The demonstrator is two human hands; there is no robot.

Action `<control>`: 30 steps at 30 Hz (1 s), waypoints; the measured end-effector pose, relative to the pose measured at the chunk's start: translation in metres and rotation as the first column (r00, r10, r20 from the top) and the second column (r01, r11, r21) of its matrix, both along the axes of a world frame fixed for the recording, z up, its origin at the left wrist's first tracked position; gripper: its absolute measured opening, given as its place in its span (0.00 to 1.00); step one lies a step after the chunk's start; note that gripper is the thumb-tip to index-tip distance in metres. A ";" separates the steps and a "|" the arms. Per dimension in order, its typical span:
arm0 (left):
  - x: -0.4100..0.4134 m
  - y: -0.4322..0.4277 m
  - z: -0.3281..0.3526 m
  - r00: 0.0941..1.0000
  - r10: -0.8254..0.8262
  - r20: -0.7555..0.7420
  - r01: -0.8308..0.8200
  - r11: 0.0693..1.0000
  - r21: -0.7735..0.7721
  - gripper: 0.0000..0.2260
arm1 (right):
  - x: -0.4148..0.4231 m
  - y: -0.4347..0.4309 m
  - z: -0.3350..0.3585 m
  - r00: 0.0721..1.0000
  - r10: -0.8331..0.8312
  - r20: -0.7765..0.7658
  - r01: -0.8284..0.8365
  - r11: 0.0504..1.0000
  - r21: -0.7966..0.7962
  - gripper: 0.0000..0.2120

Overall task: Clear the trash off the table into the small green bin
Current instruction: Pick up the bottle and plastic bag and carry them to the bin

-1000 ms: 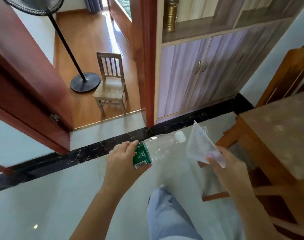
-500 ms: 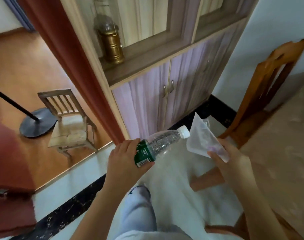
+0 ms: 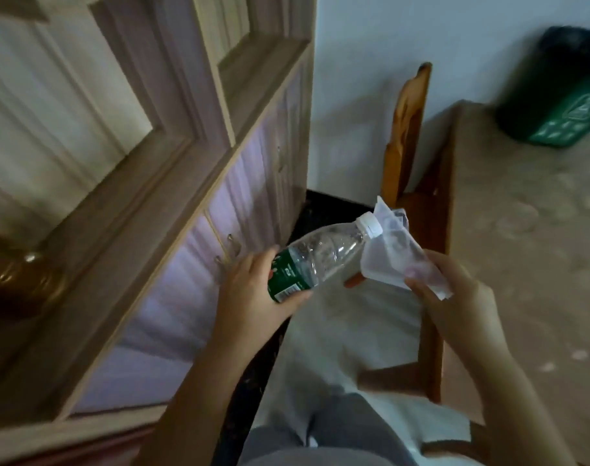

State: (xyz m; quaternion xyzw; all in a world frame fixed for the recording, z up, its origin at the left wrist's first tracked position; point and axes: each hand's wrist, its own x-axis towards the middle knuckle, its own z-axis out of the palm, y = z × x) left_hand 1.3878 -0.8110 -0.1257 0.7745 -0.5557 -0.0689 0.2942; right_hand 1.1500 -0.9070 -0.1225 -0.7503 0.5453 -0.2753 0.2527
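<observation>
Bottle point(image 3: 320, 257): gripping in left hand point(image 3: 256, 294). Bag point(image 3: 398, 253): pinching in right hand point(image 3: 455, 297). Green bin point(image 3: 556, 92): newly coming into view on table point(image 3: 522, 247) after swinging from doorway; nearing drop-off.

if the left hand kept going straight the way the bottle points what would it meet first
Probably the clear bag in the right hand: the bottle held by the left hand already has its cap at the bag's edge. Past that, the chair. Depth is unclear.
</observation>
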 end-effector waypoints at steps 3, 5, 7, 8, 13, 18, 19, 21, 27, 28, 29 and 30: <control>0.006 -0.061 0.003 0.995 -0.097 0.023 0.098 0.995 -0.025 0.32 | -0.016 -0.035 0.002 0.992 -0.114 0.053 0.115 0.993 -0.005 0.17; 0.005 -0.107 0.006 0.991 -0.131 0.031 0.133 0.990 -0.057 0.32 | -0.025 -0.065 0.004 0.981 -0.173 0.089 0.176 0.984 -0.023 0.16; 0.000 -0.153 0.013 0.985 -0.174 0.006 0.174 0.981 -0.091 0.32 | -0.032 -0.096 0.005 0.967 -0.233 0.107 0.239 0.970 -0.050 0.16; -0.003 -0.177 0.018 0.979 -0.205 -0.002 0.204 0.974 -0.102 0.32 | -0.036 -0.110 0.006 0.957 -0.264 0.118 0.272 0.961 -0.051 0.16; -0.014 -0.272 0.039 0.949 -0.313 0.023 0.313 0.939 -0.140 0.32 | -0.048 -0.178 0.008 0.929 -0.341 0.143 0.351 0.935 -0.050 0.15; -0.023 -0.341 0.045 0.918 -0.397 0.010 0.393 0.907 -0.151 0.31 | -0.051 -0.234 0.014 0.896 -0.409 0.171 0.423 0.904 -0.058 0.16; -0.024 -0.355 0.045 0.907 -0.421 0.003 0.417 0.896 -0.154 0.30 | -0.050 -0.242 0.015 0.885 -0.433 0.171 0.448 0.893 -0.055 0.16; -0.024 -0.386 0.044 0.883 -0.469 0.001 0.463 0.872 -0.159 0.31 | -0.048 -0.259 0.014 0.861 -0.480 0.168 0.494 0.868 -0.047 0.16; -0.021 -0.494 0.053 0.805 -0.589 0.069 0.591 0.786 -0.182 0.32 | -0.039 -0.320 0.020 0.767 -0.623 0.155 0.640 0.761 -0.104 0.16; -0.021 -0.511 0.055 0.788 -0.611 0.079 0.614 0.769 -0.180 0.32 | -0.038 -0.332 0.023 0.747 -0.647 0.151 0.664 0.739 -0.117 0.15; -0.021 -0.527 0.055 0.770 -0.631 0.090 0.636 0.751 -0.175 0.32 | -0.038 -0.346 0.025 0.731 -0.667 0.148 0.682 0.720 -0.126 0.14; -0.023 -0.542 0.056 0.757 -0.646 0.100 0.652 0.738 -0.173 0.32 | -0.039 -0.359 0.028 0.723 -0.676 0.139 0.691 0.711 -0.135 0.14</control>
